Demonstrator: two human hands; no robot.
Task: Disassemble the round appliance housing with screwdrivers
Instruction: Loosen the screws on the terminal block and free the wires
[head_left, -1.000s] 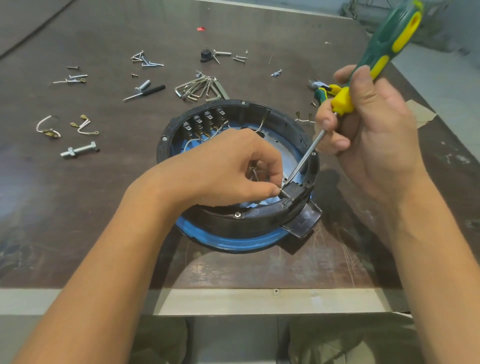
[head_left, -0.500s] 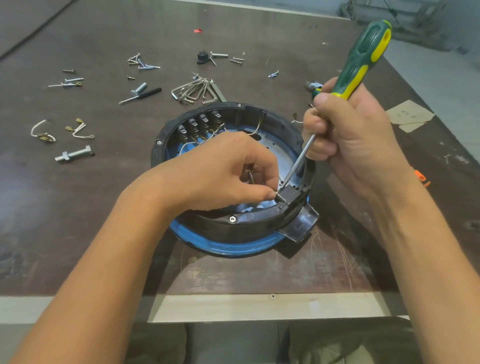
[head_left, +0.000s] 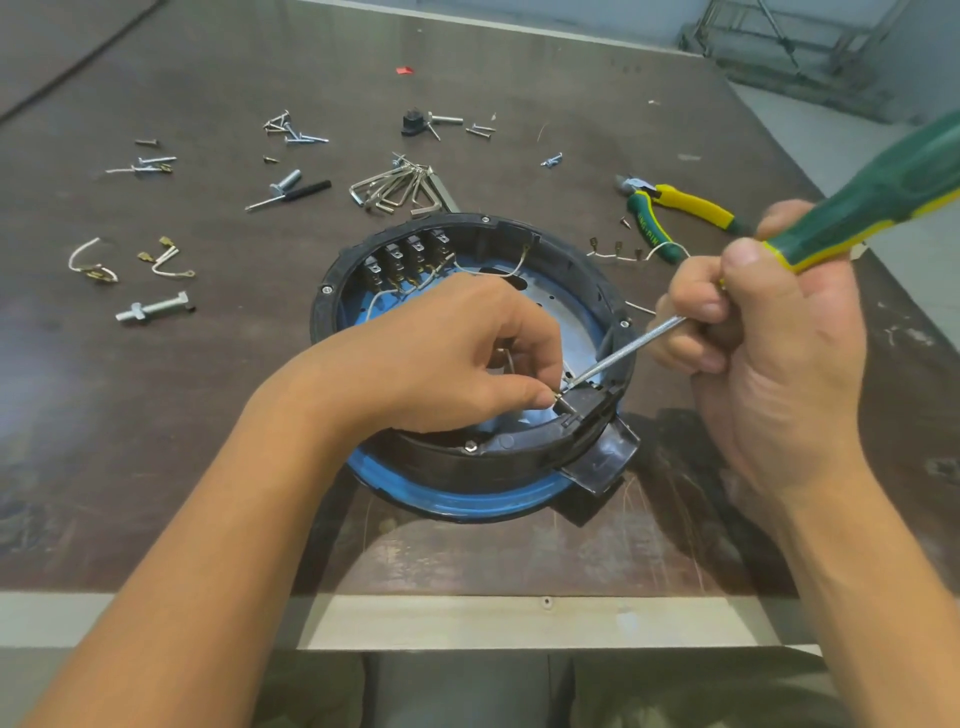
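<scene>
Pinches small metal terminal (head_left: 558, 397) at near-right inner rim of round black-and-blue plastic housing (head_left: 467, 499), flat on dark table (head_left: 156, 415), in left hand (head_left: 441, 358) grip, likely steadying it for tip of green-and-yellow screwdriver (head_left: 872, 208) fisted tightly in right hand (head_left: 779, 364) grip.

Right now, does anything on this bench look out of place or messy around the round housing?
Nothing looks damaged, but removed parts lie loose over the table: screws in scattered clumps at the far side, short wires with terminals at the left and more beside the pliers. Nothing contains them, so small pieces could go missing.
</scene>
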